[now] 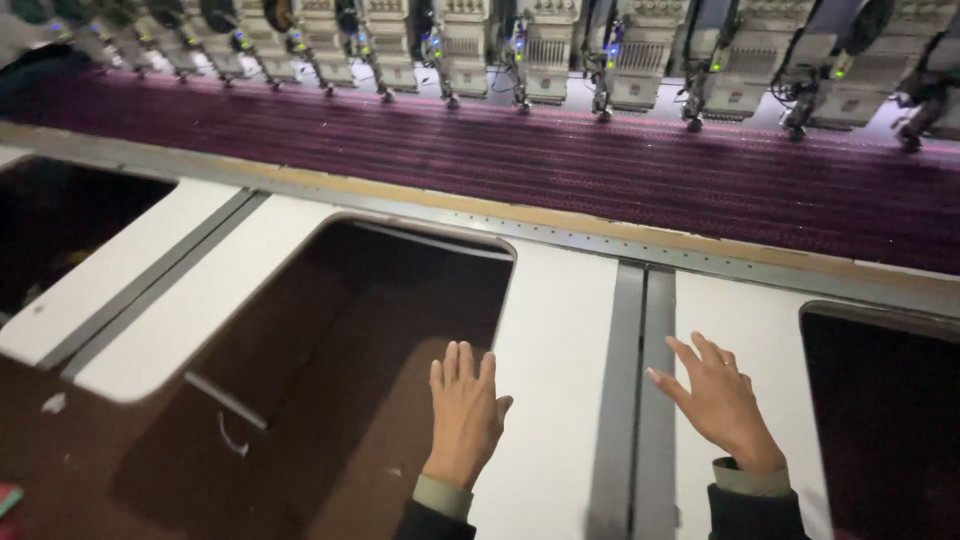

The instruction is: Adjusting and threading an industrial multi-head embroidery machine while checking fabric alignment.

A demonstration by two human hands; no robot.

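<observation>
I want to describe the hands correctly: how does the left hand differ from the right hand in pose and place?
The left hand has its fingers close together; the right hand spreads them apart. The left hand is over the edge of the dark rectangular opening in the white table; the right hand is over the white surface, right of the grey strip. The right hand shows a ring; the left shows none. Both are open, palm down, empty.

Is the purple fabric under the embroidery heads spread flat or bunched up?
Spread flat: the purple fabric lies smooth in one long band beneath the embroidery heads, with no folds visible.
</observation>
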